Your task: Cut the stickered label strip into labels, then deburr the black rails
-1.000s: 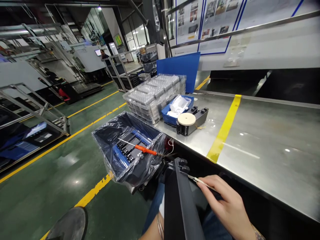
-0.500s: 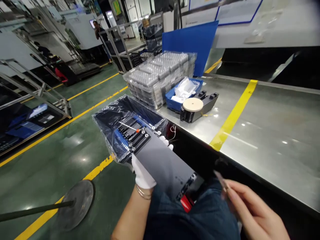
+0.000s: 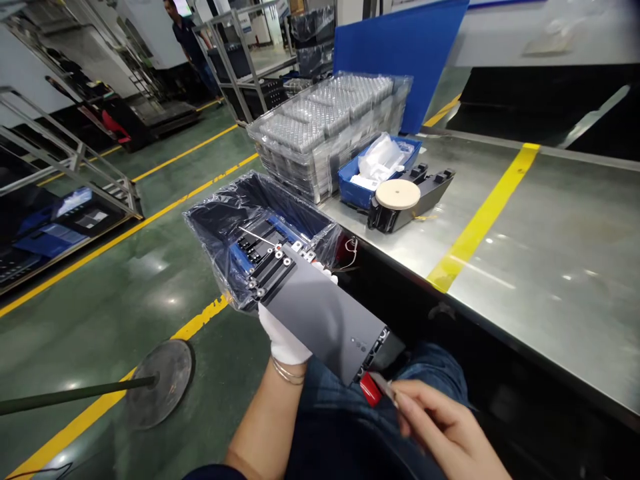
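Observation:
A grey rectangular metal part (image 3: 325, 313) lies slantwise over the lap, its slotted end with round fittings pointing up and left. My left hand (image 3: 285, 337), in a white glove, is wrapped round it from beneath, with fingertips showing at the far edge. At the near end sits a red piece (image 3: 371, 389). My bare right hand (image 3: 425, 417) pinches a small thin blade-like tool (image 3: 384, 385), whose tip is beside the red piece; whether they touch is unclear. A thin rod with an orange-red end (image 3: 257, 236) lies near the slotted end.
A plastic-lined bin (image 3: 210, 257) holding parts stands beyond the part. On the metal bench (image 3: 560, 267) are a blue tray (image 3: 353, 190), a round cream disc (image 3: 398, 194) on a grey part, and wrapped stacked trays (image 3: 320, 143). A person (image 3: 187, 40) stands far back.
My right hand has moved left with the tool, up to the red piece. The grey part has tilted slightly in my left hand, and the view has shifted.

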